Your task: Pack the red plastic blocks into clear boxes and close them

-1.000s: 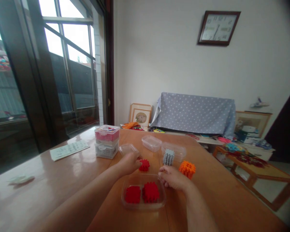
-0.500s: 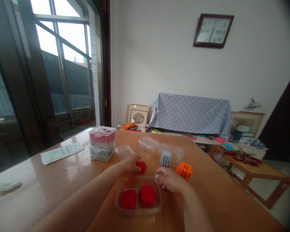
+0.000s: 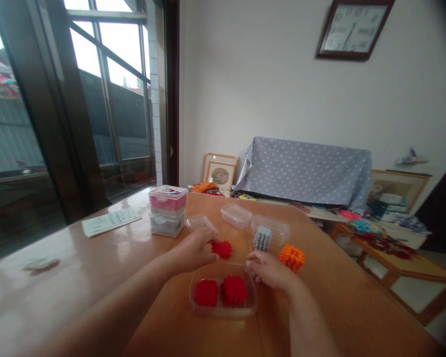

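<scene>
Red blocks (image 3: pixel 234 291) sit in three groups on the table (image 3: pixel 342 292): two side by side in the near tray (image 3: pixel 223 312), one, the far group (image 3: pixel 223 249), on the wood just beyond it. Past the table's far edge spreads a dotted cloth (image 3: pixel 308 171). Two stacked boxes (image 3: pixel 168 210) stand at far left, paper (image 3: pixel 111 221) to their left. The left hand (image 3: pixel 196 248) has thumb and fingers around the far group's left end; whether it grips, I cannot tell. The right hand (image 3: pixel 269 269) bends narrowly at the tray's far right corner; whether it pinches the rim, I cannot tell. Just beyond it stands a grey stack (image 3: pixel 262 238), with an orange stack (image 3: pixel 292 258) to the right.
</scene>
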The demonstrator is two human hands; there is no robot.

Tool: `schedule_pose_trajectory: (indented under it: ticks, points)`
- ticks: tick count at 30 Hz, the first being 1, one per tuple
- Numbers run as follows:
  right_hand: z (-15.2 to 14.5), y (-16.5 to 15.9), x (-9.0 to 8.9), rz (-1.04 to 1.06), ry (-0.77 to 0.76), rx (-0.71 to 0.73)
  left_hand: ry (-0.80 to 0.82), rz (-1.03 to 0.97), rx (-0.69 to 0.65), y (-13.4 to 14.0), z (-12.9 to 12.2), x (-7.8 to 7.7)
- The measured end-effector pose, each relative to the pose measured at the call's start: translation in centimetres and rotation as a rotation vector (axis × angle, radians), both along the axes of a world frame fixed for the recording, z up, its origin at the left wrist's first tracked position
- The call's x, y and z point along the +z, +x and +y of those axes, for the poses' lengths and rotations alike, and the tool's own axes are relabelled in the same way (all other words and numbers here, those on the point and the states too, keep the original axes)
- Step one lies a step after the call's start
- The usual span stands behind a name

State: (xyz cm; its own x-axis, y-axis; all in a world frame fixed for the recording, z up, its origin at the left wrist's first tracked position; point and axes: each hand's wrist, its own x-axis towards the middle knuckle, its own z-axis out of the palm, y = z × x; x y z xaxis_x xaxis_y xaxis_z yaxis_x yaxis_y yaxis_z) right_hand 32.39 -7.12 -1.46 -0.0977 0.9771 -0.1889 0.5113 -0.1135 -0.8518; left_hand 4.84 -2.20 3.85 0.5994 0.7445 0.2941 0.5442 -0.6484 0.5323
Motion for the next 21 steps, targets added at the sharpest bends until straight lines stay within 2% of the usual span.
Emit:
schedule_pose_trajectory:
  ticks: [4, 8, 12, 21]
  points:
    - [0.2, 0.2, -0.4, 0.0, 0.008, 0.003, -0.014, 0.03, -0.008, -1.8, -4.3, 1.4]
    - [0.6, 0.6, -1.4, 0.027, -0.014, 0.002, -0.034, 0.13, 0.022, -2.8, -6.9, 1.9]
    - [0.7, 0.8, -1.7, 0.023, -0.033, 0.013, -0.05, 0.205, 0.015, -3.1, -7.7, 2.1]
    - [0.5, 0.7, -1.3, 0.003, -0.03, 0.009, -0.065, 0.29, 0.041, -3.2, -7.6, 1.6]
